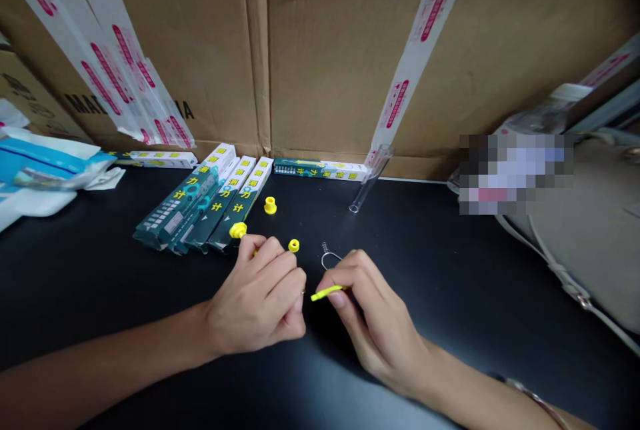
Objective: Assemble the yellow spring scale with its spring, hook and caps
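Brown cardboard (325,50) walls the far side of the black surface (435,297), and from where I stand both of the person's grips look busy. Thumb and fingers of the right grip (377,320) pinch a yellow plastic strip (324,294), its free end pointing toward the left grip (263,290). That fist closes on what seems to be the stem of a yellow knob (239,231); fingers hide the rest. I judge the strip light, fairly stiff, perhaps slippery, best taken across its flat faces near the middle. It looks thin, narrow, bright and slightly curved. Beyond lie a flanged yellow bushing (271,205), a yellow ring (294,245), a wire hook (323,257), a clear tube (370,179) and force-gauge boxes (193,193).
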`<state>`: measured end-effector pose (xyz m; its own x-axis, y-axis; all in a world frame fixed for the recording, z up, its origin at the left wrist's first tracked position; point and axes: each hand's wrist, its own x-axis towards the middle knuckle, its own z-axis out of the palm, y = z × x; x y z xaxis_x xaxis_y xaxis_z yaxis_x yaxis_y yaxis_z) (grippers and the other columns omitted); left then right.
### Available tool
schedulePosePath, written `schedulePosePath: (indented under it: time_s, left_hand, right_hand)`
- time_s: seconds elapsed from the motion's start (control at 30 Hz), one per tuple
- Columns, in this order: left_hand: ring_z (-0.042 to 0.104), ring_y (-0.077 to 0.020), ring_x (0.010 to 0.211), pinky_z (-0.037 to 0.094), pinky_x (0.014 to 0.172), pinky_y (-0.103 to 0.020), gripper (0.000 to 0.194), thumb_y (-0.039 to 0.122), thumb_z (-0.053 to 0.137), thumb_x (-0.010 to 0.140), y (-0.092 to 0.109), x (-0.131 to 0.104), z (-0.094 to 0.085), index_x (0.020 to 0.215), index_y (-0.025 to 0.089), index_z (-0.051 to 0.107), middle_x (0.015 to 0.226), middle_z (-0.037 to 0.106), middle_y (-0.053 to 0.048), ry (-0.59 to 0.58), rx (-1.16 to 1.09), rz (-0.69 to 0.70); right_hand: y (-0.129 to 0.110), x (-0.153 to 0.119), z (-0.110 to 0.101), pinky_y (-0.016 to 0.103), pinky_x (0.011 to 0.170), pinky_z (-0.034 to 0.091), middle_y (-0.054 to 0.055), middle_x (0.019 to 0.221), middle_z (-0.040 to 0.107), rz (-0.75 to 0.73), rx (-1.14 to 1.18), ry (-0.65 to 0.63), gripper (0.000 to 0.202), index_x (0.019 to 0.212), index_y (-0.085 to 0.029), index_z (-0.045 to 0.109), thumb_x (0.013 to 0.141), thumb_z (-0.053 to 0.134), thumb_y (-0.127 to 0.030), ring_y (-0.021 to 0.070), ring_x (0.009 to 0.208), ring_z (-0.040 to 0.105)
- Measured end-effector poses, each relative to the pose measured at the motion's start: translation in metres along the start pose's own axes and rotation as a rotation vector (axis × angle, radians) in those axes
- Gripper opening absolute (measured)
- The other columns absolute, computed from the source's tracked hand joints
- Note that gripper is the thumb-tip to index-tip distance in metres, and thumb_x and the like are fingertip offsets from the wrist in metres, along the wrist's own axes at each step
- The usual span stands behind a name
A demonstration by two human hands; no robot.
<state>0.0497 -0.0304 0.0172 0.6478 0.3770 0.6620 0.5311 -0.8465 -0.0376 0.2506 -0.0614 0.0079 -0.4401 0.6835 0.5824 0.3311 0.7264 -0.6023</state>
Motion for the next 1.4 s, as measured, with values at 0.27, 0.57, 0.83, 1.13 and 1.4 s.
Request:
schedulePosePath:
  time_s: [0.27,0.57,0.83,1.13,1.4]
  left_hand:
    - [0.041,-0.0184,0.065,0.031,0.064,-0.037,0.023,0.005,0.044,0.076,-0.0006,0.0030,0.0000,0.059,0.017,0.053,0.060,0.051,-0.002,-0.001,-0.011,0.008]
    - [0.041,-0.0192,0.065,0.032,0.064,-0.038,0.022,0.007,0.043,0.075,0.0010,0.0020,0.0018,0.058,0.017,0.054,0.059,0.050,-0.003,-0.004,-0.001,0.062]
    - [0.040,-0.0200,0.066,0.032,0.064,-0.038,0.023,0.007,0.043,0.075,0.0001,0.0022,0.0017,0.058,0.017,0.055,0.059,0.050,-0.004,-0.013,-0.012,0.069]
    - [0.041,-0.0201,0.067,0.033,0.065,-0.038,0.021,0.007,0.043,0.074,0.0007,0.0017,0.0024,0.060,0.017,0.055,0.061,0.051,-0.003,-0.040,-0.041,0.087]
    - [0.042,-0.0197,0.067,0.034,0.066,-0.039,0.021,0.007,0.042,0.076,0.0005,0.0003,0.0027,0.062,0.018,0.054,0.062,0.050,-0.002,-0.038,-0.042,0.093]
  right_hand:
    - [0.0032,0.0041,0.0005,0.031,0.076,0.045,0.005,0.091,0.064,-0.038,0.025,0.118,0.023,0.101,-0.014,0.061,0.094,0.050,0.005,0.0163,0.084,0.054]
    - [0.0040,0.0073,-0.0013,0.031,0.076,0.046,0.005,0.091,0.063,-0.065,0.058,0.107,0.023,0.101,-0.012,0.063,0.093,0.052,0.007,0.0150,0.085,0.054]
    - [0.0038,0.0049,-0.0037,0.033,0.074,0.047,0.007,0.090,0.064,-0.081,0.056,0.096,0.025,0.097,-0.012,0.065,0.091,0.051,0.008,0.0161,0.083,0.054]
    - [0.0070,0.0066,-0.0061,0.034,0.075,0.047,0.009,0.089,0.067,-0.101,0.077,0.097,0.023,0.095,-0.010,0.067,0.091,0.053,0.007,0.0166,0.082,0.058]
    - [0.0084,0.0081,-0.0066,0.035,0.076,0.048,0.008,0.085,0.069,-0.124,0.081,0.090,0.022,0.094,-0.009,0.069,0.090,0.055,0.008,0.0160,0.080,0.061]
